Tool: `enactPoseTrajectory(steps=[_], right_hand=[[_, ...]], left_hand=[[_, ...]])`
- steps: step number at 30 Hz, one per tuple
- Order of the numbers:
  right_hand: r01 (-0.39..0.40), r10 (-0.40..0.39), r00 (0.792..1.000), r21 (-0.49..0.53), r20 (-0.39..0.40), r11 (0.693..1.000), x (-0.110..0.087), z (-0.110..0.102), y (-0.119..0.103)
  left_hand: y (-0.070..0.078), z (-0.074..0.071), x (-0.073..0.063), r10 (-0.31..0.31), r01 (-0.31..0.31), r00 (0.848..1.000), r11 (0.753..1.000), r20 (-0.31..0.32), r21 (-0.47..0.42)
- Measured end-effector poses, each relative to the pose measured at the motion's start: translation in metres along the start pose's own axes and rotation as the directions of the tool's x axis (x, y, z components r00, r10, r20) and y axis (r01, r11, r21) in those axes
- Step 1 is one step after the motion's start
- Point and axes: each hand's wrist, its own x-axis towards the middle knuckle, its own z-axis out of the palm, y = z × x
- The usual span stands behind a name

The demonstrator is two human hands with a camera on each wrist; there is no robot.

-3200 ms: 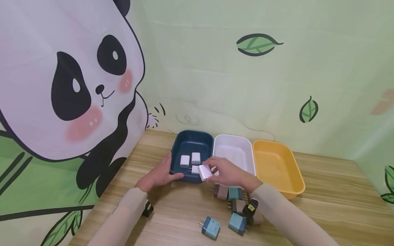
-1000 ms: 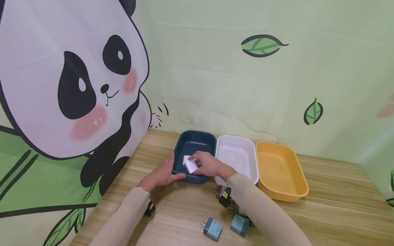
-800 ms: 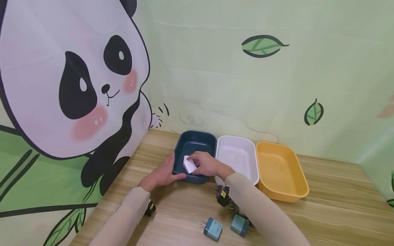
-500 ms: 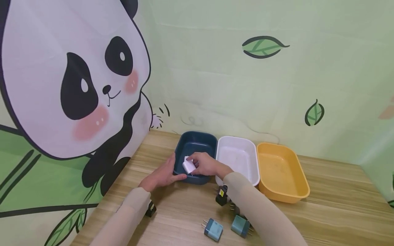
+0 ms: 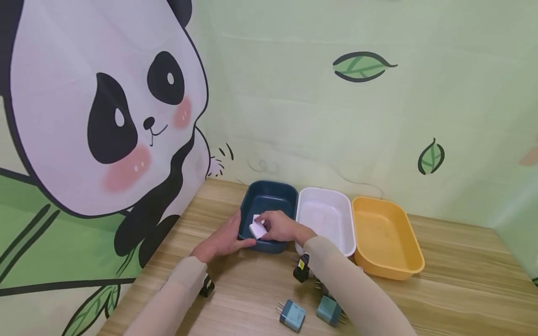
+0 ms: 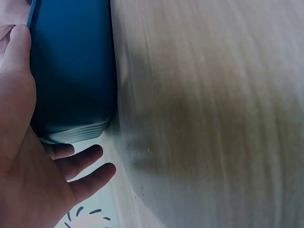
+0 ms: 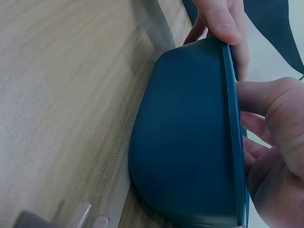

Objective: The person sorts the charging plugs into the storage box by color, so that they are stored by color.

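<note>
My right hand (image 5: 279, 226) pinches a white plug-in charger (image 5: 258, 230) between thumb and fingers, low in the dark blue bin (image 5: 271, 187). Part of another white charger shows just behind it; my right hand hides the others. My left hand (image 5: 224, 234) lies at the bin's near left corner, fingers straight along its side and thumb at the front rim. In the left wrist view, its thumb (image 6: 18, 50) touches the rim while the other fingers spread past the bin. The bin's wall hides the held charger in the right wrist view.
Right of the blue bin stand a white bin (image 5: 325, 219) and a yellow bin (image 5: 386, 238), side by side. Two blue chargers (image 5: 292, 315) show on the wooden table (image 5: 454, 280) in front; the right sleeve partly covers more chargers. A printed cloth wall stands behind.
Since the oldest frame, my right hand has carried the white charger left and down into the blue bin. Over the last second it has shifted only slightly. My left hand stays at the corner.
</note>
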Motion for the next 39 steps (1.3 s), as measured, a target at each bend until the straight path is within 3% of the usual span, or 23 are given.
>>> enactPoseTrajectory(steps=[10,29,36,39], right_hand=[[0.000,0.000,1.000,0.159,0.002,0.987,-0.009,-0.005,0.002],[0.007,-0.001,0.998,0.117,-0.057,0.993,-0.053,-0.038,0.013],[-0.022,0.032,0.997,0.137,-0.074,0.990,-0.069,-0.047,0.018],[-0.022,0.033,0.997,0.141,-0.074,0.990,-0.077,-0.050,0.020]], left_hand=[[0.001,0.009,0.006,-0.012,0.013,1.000,1.000,0.015,-0.013],[0.001,0.008,0.007,-0.024,0.024,1.000,0.999,-0.008,-0.029],[0.001,0.005,0.005,0.024,-0.028,0.999,0.997,-0.045,-0.069],[0.000,0.004,0.004,0.018,-0.021,0.999,0.998,-0.044,-0.064]])
